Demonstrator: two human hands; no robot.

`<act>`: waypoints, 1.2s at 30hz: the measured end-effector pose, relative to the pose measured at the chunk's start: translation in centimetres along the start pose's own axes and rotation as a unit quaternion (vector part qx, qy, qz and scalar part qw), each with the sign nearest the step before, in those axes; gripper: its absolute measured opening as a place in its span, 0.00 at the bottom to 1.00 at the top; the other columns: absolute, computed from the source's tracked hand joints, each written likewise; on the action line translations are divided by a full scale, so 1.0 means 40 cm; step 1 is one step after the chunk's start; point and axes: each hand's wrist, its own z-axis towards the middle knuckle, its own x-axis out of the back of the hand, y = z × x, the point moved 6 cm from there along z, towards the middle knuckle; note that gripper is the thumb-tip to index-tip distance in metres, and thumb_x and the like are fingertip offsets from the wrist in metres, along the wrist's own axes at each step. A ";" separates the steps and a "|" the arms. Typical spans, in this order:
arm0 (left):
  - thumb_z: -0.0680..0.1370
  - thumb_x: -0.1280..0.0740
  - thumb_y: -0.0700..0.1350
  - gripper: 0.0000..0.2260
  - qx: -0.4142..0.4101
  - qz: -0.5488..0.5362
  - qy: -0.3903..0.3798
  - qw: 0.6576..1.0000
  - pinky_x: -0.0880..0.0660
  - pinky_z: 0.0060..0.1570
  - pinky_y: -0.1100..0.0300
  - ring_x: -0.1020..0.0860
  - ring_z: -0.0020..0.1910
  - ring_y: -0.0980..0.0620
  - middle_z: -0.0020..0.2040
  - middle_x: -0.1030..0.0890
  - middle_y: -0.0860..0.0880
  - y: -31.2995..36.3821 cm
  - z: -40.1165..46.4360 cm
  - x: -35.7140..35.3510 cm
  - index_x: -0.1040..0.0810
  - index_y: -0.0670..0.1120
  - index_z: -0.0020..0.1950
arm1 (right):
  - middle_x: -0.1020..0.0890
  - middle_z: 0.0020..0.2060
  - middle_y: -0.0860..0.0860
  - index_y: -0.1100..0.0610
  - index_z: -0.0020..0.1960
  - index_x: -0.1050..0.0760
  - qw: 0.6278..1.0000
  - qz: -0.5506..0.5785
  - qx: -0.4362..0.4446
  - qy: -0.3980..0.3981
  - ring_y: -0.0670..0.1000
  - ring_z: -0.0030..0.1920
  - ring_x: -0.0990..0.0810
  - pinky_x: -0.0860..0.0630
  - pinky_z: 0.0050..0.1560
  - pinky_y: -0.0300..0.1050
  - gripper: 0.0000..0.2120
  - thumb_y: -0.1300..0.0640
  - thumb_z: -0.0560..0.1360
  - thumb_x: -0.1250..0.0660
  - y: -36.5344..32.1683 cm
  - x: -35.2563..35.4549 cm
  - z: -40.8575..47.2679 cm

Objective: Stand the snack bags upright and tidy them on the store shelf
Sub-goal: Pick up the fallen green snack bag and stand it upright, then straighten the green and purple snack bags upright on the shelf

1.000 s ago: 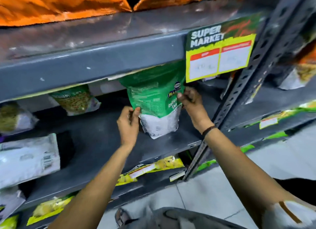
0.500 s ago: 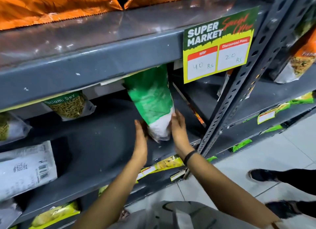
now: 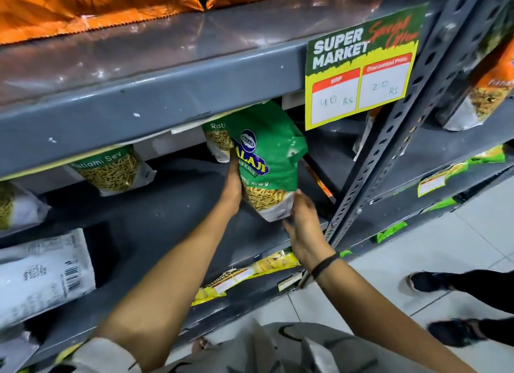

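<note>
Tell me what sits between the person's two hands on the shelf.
In the head view, the green sev bag stands between left hand and right hand, both pressed against it.

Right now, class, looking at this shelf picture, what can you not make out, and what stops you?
Head view only:
- Green bag: full product name, covered by the left hand.
- Second bag behind it: mostly hidden by the green bag.
- White bag at left: print blurred, cut by the edge.
- Right hand fingers: tips hidden under the bag.

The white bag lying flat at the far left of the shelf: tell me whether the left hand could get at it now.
Probably yes, once freed: the left hand is busy on the green bag, but bare shelf lies between it and the white bag.
</note>
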 end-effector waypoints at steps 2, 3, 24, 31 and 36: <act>0.80 0.52 0.57 0.22 -0.018 -0.004 0.050 0.999 0.27 0.53 0.67 0.24 0.58 0.58 0.64 0.27 0.52 -0.016 -0.020 0.020 0.31 0.48 0.67 | 0.18 0.38 0.50 0.54 0.46 0.26 0.999 -0.022 0.022 0.015 0.49 0.42 0.20 0.25 0.48 0.46 0.10 0.55 0.80 0.45 -0.041 0.000 0.051; 0.80 0.51 0.56 0.18 -0.032 0.004 0.083 0.996 0.30 0.56 0.65 0.26 0.60 0.57 0.62 0.26 0.54 -0.024 -0.037 0.031 0.31 0.50 0.64 | 0.19 0.32 0.46 0.51 0.41 0.26 0.999 -0.027 0.026 0.009 0.46 0.35 0.21 0.26 0.41 0.41 0.12 0.56 0.79 0.45 -0.062 -0.004 0.080; 0.79 0.42 0.45 0.09 0.253 -0.219 0.333 0.881 0.30 0.42 0.61 0.30 0.38 0.53 0.39 0.30 0.48 -0.137 -0.438 0.635 0.31 0.48 0.38 | 0.18 0.40 0.51 0.57 0.49 0.21 0.816 -0.376 0.284 -0.334 0.49 0.42 0.20 0.24 0.48 0.47 0.11 0.51 0.77 0.37 0.138 -0.620 -0.185; 0.78 0.41 0.46 0.08 0.254 -0.246 0.271 0.895 0.30 0.43 0.62 0.28 0.40 0.51 0.41 0.26 0.46 -0.096 -0.456 0.750 0.27 0.46 0.41 | 0.24 0.62 0.62 0.65 0.62 0.29 0.537 -0.626 0.201 -0.529 0.58 0.62 0.26 0.33 0.64 0.48 0.29 0.43 0.80 0.52 0.367 -1.004 -0.308; 0.77 0.39 0.54 0.25 0.189 -0.253 0.301 0.900 0.33 0.61 0.55 0.31 0.68 0.47 0.70 0.30 0.46 -0.116 -0.458 0.799 0.38 0.48 0.72 | 0.22 0.54 0.56 0.57 0.59 0.26 0.570 -0.621 0.167 -0.511 0.54 0.54 0.26 0.33 0.51 0.41 0.22 0.43 0.80 0.49 0.419 -1.000 -0.316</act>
